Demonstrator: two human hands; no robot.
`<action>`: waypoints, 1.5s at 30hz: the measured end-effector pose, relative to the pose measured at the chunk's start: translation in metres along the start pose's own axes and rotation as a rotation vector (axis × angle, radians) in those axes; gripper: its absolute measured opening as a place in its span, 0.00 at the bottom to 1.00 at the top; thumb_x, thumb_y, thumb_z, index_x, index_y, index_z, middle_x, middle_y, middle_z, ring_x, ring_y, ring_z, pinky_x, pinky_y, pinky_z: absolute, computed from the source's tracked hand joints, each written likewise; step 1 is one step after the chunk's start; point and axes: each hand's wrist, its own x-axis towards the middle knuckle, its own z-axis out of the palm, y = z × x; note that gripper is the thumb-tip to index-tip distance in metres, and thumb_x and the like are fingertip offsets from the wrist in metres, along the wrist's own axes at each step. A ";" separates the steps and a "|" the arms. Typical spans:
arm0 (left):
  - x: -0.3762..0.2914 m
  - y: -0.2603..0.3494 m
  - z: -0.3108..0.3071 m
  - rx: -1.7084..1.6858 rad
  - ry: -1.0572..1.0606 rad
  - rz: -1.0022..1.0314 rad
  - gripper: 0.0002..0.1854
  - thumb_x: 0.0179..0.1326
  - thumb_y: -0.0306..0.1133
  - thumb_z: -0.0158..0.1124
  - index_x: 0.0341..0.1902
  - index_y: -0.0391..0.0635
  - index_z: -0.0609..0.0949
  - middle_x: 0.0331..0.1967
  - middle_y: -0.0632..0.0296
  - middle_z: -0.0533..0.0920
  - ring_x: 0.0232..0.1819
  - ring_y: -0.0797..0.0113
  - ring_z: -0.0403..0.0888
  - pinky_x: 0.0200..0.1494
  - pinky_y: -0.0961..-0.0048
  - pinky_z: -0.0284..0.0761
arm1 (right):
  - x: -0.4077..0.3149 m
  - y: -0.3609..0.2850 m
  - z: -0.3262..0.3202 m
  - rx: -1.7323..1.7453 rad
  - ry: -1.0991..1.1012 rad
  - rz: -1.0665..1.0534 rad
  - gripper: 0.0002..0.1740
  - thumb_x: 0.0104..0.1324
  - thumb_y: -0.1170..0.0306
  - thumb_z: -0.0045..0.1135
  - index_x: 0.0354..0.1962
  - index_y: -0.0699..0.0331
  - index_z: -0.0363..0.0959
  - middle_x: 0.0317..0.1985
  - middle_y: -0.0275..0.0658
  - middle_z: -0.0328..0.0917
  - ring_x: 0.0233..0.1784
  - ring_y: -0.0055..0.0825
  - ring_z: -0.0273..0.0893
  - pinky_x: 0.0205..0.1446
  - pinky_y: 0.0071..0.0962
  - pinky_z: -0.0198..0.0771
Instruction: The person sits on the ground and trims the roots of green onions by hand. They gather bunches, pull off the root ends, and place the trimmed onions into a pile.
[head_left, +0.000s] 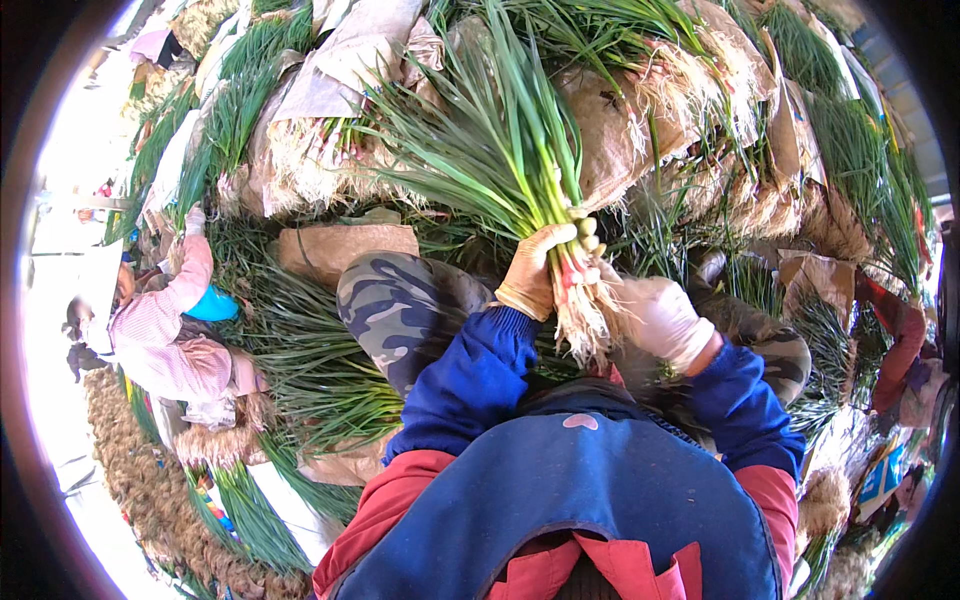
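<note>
My left hand (534, 271), in a tan glove, grips a bunch of green onions (544, 176) just above their reddish bulbs. The long green leaves fan out away from me, and the pale stringy roots (581, 326) hang toward my lap. My right hand (664, 316), in a whitish glove, is against the right side of the bulbs and roots. Its fingertips are partly hidden there, so I cannot see whether they pinch anything. Below the bunch are my legs in camouflage trousers (405, 304), spread to either side.
Heaped onions with roots facing me (330, 161) lie ahead, partly under woven sacking (367, 56). More roots (690, 82) lie at the upper right. Loose onion leaves (322, 375) cover the ground to my left. A co-worker in a pink checked top (176, 352) is at the left, beside a blue container (214, 304).
</note>
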 end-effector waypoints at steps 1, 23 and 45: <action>0.000 0.001 -0.015 -0.064 -0.140 0.001 0.14 0.61 0.33 0.59 0.49 0.44 0.76 0.36 0.61 0.81 0.37 0.59 0.82 0.38 0.58 0.82 | -0.003 -0.001 -0.020 0.059 -0.176 0.151 0.18 0.67 0.62 0.53 0.52 0.58 0.75 0.28 0.44 0.79 0.30 0.43 0.79 0.32 0.39 0.73; -0.004 0.000 -0.018 0.054 0.138 -0.024 0.12 0.62 0.31 0.60 0.49 0.45 0.75 0.36 0.62 0.79 0.33 0.64 0.78 0.28 0.65 0.80 | 0.019 0.023 -0.004 1.574 0.819 0.351 0.15 0.73 0.61 0.52 0.34 0.64 0.76 0.23 0.30 0.73 0.26 0.20 0.73 0.31 0.21 0.67; 0.011 0.013 -0.026 0.002 -0.058 0.057 0.18 0.58 0.41 0.64 0.45 0.41 0.77 0.32 0.51 0.82 0.29 0.56 0.83 0.44 0.51 0.84 | 0.108 0.125 -0.009 0.972 0.391 0.538 0.14 0.71 0.63 0.54 0.38 0.65 0.80 0.27 0.28 0.77 0.27 0.12 0.67 0.31 0.18 0.61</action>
